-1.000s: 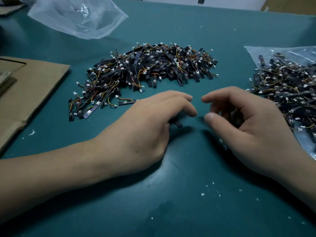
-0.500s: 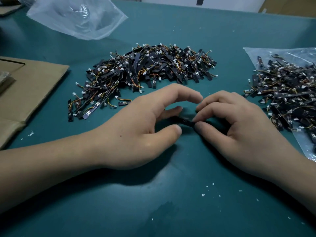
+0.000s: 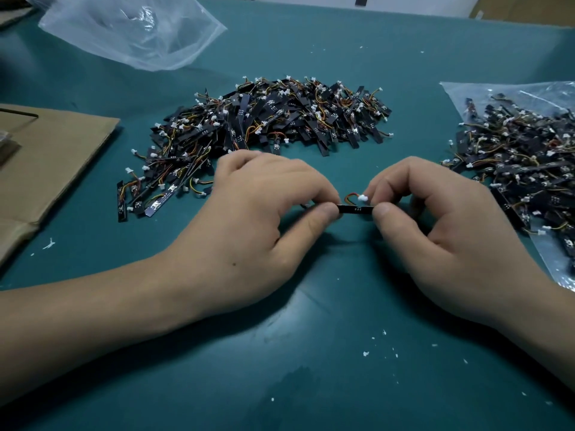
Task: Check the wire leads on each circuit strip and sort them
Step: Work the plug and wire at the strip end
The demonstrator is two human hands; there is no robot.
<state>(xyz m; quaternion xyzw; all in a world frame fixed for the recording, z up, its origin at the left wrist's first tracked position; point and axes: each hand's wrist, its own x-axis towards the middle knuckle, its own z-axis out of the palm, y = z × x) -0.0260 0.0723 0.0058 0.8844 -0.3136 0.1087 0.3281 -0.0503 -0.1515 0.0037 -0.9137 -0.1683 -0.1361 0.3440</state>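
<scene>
1. Circuit strip [image 3: 354,209]: black, short, held level just above green table [image 3: 311,368], btwn both hands; only mid section shows.
2. Left hand [image 3: 249,219]: thumb + forefinger pinch strip's left end.
3. Right hand [image 3: 441,225]: thumb + forefinger pinch strip's right end.
4. Wire leads [image 3: 350,197]: red/orange, loop up just behind grip, ending in white connector [image 3: 362,198] at right forefinger tip.
5. Centre pile [image 3: 264,129]: many strips w/ leads, beyond grip, trailing to its left.
6. Right pile [image 3: 522,169]: more strips, on flat clear bag [image 3: 497,91], right of grip.
7. Crumpled clear bag [image 3: 133,29]: far beyond grip, left.
8. Cardboard [image 3: 53,169]: well left of grip.
9. White flecks [image 3: 365,354]: on table, nearer than grip.
</scene>
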